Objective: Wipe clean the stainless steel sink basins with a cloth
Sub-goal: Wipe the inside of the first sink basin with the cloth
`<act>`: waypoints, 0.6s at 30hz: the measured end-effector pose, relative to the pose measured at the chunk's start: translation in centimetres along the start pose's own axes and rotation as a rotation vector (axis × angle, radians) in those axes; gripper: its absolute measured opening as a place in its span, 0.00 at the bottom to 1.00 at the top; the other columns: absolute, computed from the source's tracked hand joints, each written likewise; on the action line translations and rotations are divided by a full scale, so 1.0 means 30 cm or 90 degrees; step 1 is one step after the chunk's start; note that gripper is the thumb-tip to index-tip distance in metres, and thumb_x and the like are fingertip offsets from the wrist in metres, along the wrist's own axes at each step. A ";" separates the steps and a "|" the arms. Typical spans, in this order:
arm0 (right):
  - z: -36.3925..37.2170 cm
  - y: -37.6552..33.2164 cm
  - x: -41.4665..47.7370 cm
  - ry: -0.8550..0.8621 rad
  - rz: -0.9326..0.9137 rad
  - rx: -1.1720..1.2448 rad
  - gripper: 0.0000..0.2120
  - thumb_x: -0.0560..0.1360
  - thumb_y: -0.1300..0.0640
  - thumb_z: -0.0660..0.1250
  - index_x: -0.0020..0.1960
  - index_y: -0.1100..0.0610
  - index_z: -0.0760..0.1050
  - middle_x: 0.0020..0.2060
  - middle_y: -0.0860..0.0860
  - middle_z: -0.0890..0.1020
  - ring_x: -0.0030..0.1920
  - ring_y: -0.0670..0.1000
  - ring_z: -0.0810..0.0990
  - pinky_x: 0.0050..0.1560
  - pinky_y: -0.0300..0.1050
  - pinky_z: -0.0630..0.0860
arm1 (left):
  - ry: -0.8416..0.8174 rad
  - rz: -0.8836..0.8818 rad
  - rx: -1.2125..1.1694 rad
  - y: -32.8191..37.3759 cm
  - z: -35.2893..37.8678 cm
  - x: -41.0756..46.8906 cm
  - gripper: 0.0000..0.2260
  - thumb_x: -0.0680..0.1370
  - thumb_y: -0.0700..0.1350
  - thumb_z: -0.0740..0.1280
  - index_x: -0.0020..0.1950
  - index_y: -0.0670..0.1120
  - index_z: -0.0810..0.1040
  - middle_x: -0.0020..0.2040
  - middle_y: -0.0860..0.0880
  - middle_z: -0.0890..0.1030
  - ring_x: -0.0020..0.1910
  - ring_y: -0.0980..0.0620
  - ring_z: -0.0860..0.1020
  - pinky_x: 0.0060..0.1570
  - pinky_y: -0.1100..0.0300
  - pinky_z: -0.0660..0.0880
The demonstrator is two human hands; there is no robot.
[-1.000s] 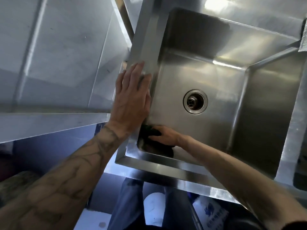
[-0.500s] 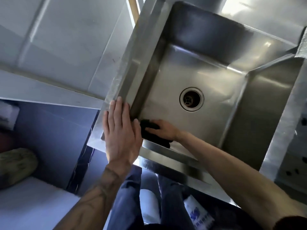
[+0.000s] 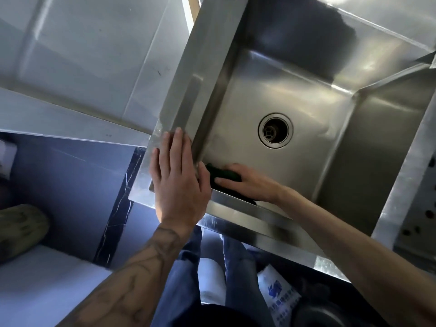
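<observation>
Two hands: left hand [image 3: 179,185] flat on sink rim [image 3: 203,64], right hand [image 3: 250,184] gripping cloth [image 3: 225,173].

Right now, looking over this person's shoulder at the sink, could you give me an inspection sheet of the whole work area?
Surface: steel sink basin, shiny, with a round drain in its floor.
Job's things: dark cloth in the basin's near left corner.
Clutter: white printed bag on the floor below the sink.
Hands: left hand lies flat on the sink's rim at that corner; right hand grips the cloth down inside the basin.
Cables: nothing seen.
Surroundings: second steel surface to the left; perforated panel at the right edge.
</observation>
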State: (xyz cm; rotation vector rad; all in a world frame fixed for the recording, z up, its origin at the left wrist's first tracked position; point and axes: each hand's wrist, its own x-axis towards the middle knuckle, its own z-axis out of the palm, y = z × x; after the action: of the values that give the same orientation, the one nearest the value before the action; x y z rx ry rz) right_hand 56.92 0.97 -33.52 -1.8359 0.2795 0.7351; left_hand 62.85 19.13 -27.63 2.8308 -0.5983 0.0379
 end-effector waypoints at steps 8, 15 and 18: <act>-0.003 0.071 0.016 -0.008 0.059 -0.011 0.08 0.81 0.46 0.66 0.59 0.45 0.78 0.49 0.45 0.82 0.48 0.44 0.80 0.55 0.48 0.77 | -0.006 -0.001 -0.010 -0.005 0.004 -0.003 0.27 0.82 0.45 0.63 0.81 0.38 0.67 0.82 0.43 0.67 0.83 0.41 0.61 0.82 0.40 0.56; -0.056 0.001 -0.153 -0.030 0.016 0.086 0.04 0.81 0.49 0.68 0.52 0.48 0.79 0.40 0.52 0.80 0.38 0.44 0.77 0.40 0.39 0.73 | -0.008 0.001 -0.015 -0.009 0.005 -0.006 0.27 0.82 0.45 0.64 0.81 0.38 0.66 0.82 0.43 0.66 0.84 0.41 0.60 0.83 0.42 0.54; -0.064 0.057 -0.129 -0.041 0.048 0.050 0.13 0.80 0.42 0.67 0.60 0.48 0.79 0.49 0.47 0.84 0.48 0.45 0.81 0.54 0.47 0.79 | -0.004 0.001 -0.015 -0.003 0.006 -0.006 0.27 0.83 0.45 0.63 0.81 0.38 0.67 0.82 0.43 0.67 0.84 0.41 0.60 0.83 0.41 0.55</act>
State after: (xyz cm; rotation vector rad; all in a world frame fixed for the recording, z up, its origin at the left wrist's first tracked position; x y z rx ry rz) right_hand 53.69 -2.02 -32.06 -1.7325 0.3322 0.8222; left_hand 62.73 19.25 -27.83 2.8089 -0.5989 0.0226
